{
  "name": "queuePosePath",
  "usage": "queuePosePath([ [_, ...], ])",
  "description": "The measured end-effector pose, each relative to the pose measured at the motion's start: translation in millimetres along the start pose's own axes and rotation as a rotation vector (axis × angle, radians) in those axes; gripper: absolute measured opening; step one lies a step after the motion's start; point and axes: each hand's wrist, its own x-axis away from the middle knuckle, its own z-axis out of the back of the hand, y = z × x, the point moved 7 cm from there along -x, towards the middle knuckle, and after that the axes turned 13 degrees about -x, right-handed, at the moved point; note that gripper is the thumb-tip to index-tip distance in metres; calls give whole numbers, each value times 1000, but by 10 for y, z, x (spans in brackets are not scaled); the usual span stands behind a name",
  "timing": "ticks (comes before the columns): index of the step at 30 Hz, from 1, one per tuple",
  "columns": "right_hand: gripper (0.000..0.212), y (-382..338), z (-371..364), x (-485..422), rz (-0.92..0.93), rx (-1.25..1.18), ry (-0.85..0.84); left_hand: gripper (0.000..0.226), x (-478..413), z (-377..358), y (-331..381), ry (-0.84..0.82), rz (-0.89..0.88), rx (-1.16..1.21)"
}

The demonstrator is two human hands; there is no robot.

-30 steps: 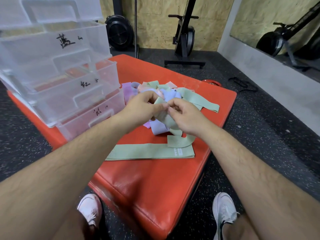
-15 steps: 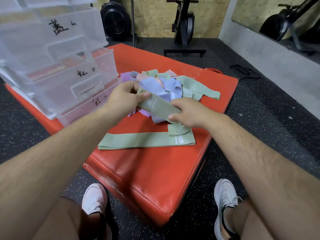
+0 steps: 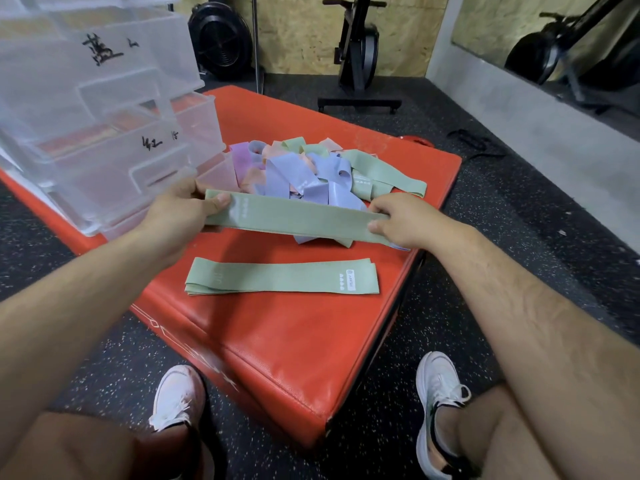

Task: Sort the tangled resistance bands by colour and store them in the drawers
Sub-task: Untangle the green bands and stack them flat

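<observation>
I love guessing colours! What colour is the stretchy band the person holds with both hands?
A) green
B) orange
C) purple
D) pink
A: the held band, pulled straight between the left hand and the right hand, is pale green, the same colour as the flat band lying on the red mat.
</observation>
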Motion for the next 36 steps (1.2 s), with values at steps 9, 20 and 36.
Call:
queuePosePath([
  [9, 4, 19, 88, 281, -27, -255, -37, 22, 159, 238, -266, -60, 100, -108],
  [20, 13, -93, -331, 435, -17, -56, -142, 17, 317, 295, -521, -80, -40, -533],
  [36, 13, -129, -632, 450, 128, 188, -183, 10, 439, 58, -638, -12, -363, -881],
])
